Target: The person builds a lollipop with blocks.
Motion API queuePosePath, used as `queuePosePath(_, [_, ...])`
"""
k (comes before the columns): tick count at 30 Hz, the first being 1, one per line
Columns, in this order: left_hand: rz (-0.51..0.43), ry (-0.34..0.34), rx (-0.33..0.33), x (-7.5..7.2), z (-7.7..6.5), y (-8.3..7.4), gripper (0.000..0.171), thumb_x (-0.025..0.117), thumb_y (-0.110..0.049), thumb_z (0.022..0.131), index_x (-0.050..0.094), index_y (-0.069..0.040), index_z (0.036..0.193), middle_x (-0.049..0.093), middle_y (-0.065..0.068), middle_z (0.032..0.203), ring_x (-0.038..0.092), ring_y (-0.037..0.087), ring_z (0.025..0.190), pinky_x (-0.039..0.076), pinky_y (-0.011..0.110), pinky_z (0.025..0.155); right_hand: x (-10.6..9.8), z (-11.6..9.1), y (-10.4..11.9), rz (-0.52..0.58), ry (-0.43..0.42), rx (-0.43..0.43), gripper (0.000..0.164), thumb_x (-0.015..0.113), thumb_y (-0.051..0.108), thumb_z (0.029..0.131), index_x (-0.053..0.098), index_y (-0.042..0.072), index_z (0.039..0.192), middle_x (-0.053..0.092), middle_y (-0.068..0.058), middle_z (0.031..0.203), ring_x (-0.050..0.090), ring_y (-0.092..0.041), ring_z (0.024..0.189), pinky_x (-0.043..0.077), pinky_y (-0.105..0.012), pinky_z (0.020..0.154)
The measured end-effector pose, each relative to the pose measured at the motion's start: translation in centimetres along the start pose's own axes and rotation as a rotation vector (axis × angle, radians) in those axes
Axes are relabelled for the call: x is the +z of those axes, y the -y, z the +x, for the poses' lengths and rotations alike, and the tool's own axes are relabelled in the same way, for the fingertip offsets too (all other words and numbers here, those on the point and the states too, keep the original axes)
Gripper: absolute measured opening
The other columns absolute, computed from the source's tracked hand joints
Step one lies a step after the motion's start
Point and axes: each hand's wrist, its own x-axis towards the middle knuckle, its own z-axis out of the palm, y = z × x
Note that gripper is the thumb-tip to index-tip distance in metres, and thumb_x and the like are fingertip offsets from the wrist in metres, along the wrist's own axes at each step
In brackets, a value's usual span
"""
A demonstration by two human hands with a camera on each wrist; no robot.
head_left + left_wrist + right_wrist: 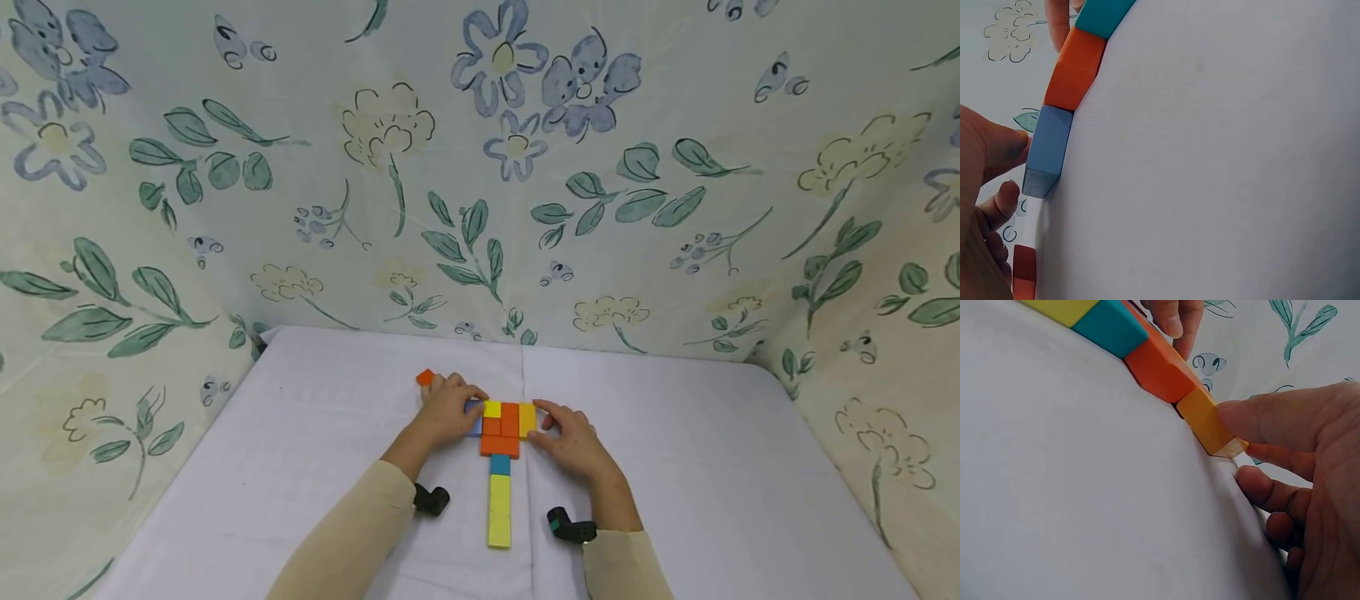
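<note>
Several coloured blocks lie edge to edge as a flat figure on the white cloth. At its left side my left hand pinches a blue block between thumb and forefinger, covering part of it from above. On the opposite side my right hand grips an amber block at its near and far ends. Between these two sit a small yellow block and orange blocks. A wide orange block runs below them, then a teal block and a long yellow-green block.
One loose orange block lies beyond my left hand, partly behind its fingers. White cloth covers the table, with a crease running near the figure. Floral fabric hangs at the back and sides. Black wrist devices sit on both wrists.
</note>
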Motion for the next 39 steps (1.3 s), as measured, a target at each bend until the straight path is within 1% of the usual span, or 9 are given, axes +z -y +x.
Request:
queuePosePath(4, [0.021, -0.044, -0.013, 0.1, -0.4, 0.3, 0.029, 0.063, -0.034, 0.099, 0.071, -0.027, 0.126, 0.060, 0.000, 0.107, 0.043, 0.025, 0.107, 0.031, 0.047, 0.090, 0.0, 0.0, 0.0, -0.004, 0.002, 0.006, 0.061, 0.076, 0.032, 0.090, 0.054, 0.028, 0.147, 0.055, 0.002, 0.102, 0.045, -0.021, 0.105, 0.041, -0.040, 0.082])
queuePosePath(9, [-0.002, -0.114, -0.060, 0.1, -1.2, 0.7, 0.030, 0.065, -0.035, 0.099, 0.070, -0.025, 0.127, 0.057, -0.005, 0.082, 0.043, 0.025, 0.104, 0.028, 0.049, 0.092, -0.1, 0.0, 0.1, 0.005, 0.006, 0.009, 0.061, 0.075, 0.032, 0.091, 0.054, 0.028, 0.147, 0.055, 0.002, 0.103, 0.044, -0.021, 0.106, 0.042, -0.041, 0.084])
queuePosePath(14, [-0.049, -0.119, -0.059, 0.1, -1.8, 0.7, 0.031, 0.067, -0.035, 0.097, 0.070, -0.025, 0.127, 0.052, -0.007, 0.068, 0.043, 0.023, 0.098, 0.026, 0.047, 0.089, -0.2, 0.0, 0.1, 0.022, 0.004, 0.021, 0.060, 0.075, 0.031, 0.091, 0.054, 0.028, 0.147, 0.055, 0.001, 0.103, 0.044, -0.022, 0.107, 0.042, -0.042, 0.085])
queuePosePath(22, [-0.074, -0.111, -0.046, 0.2, -2.1, 0.4, 0.031, 0.068, -0.033, 0.098, 0.070, -0.024, 0.127, 0.053, -0.008, 0.071, 0.043, 0.020, 0.092, 0.024, 0.044, 0.086, -0.2, -0.1, 0.1, 0.020, 0.004, 0.008, 0.059, 0.075, 0.031, 0.091, 0.055, 0.027, 0.146, 0.055, 0.001, 0.102, 0.044, -0.022, 0.105, 0.040, -0.041, 0.083])
queuePosePath(28, [-0.071, -0.110, -0.068, 0.1, -2.1, 0.6, 0.032, 0.066, -0.034, 0.099, 0.069, -0.024, 0.128, 0.054, -0.008, 0.073, 0.044, 0.020, 0.095, 0.026, 0.046, 0.090, -0.2, 0.0, 0.2, 0.016, 0.003, -0.008, 0.059, 0.075, 0.031, 0.091, 0.055, 0.027, 0.146, 0.055, 0.002, 0.102, 0.044, -0.021, 0.106, 0.040, -0.041, 0.084])
queuePosePath(31, [-0.066, -0.136, -0.076, -0.1, -2.1, 1.0, 0.030, 0.065, -0.032, 0.099, 0.069, -0.023, 0.128, 0.058, -0.007, 0.078, 0.045, 0.022, 0.097, 0.027, 0.048, 0.092, -0.1, 0.0, 0.1, 0.012, 0.004, -0.011, 0.059, 0.075, 0.031, 0.091, 0.055, 0.027, 0.147, 0.055, 0.002, 0.102, 0.045, -0.021, 0.106, 0.041, -0.041, 0.084])
queuePosePath(35, [-0.075, -0.211, -0.049, -1.1, -1.9, 2.5, 0.027, 0.062, -0.023, 0.100, 0.070, -0.020, 0.125, 0.068, 0.002, 0.098, 0.049, 0.026, 0.097, 0.033, 0.047, 0.086, -0.2, 0.0, 0.1, 0.012, 0.000, -0.007, 0.059, 0.075, 0.032, 0.091, 0.055, 0.027, 0.146, 0.055, 0.002, 0.102, 0.045, -0.021, 0.105, 0.040, -0.041, 0.083])
queuePosePath(37, [-0.088, -0.249, -0.032, -1.8, -1.6, 3.8, 0.030, 0.060, -0.014, 0.098, 0.069, -0.018, 0.126, 0.066, 0.009, 0.111, 0.051, 0.030, 0.099, 0.037, 0.046, 0.086, -0.2, -0.1, 0.2, 0.012, 0.000, -0.004, 0.059, 0.075, 0.031, 0.091, 0.055, 0.027, 0.146, 0.055, 0.001, 0.102, 0.045, -0.022, 0.105, 0.040, -0.041, 0.083])
queuePosePath(39, [-0.100, -0.254, -0.029, -2.3, -1.1, 5.3, 0.039, 0.057, -0.006, 0.095, 0.067, -0.017, 0.131, 0.061, 0.015, 0.121, 0.052, 0.033, 0.104, 0.043, 0.047, 0.089, -0.2, -0.1, 0.2, 0.009, -0.001, -0.001, 0.060, 0.075, 0.031, 0.091, 0.055, 0.027, 0.147, 0.055, 0.001, 0.102, 0.045, -0.022, 0.105, 0.041, -0.040, 0.083])
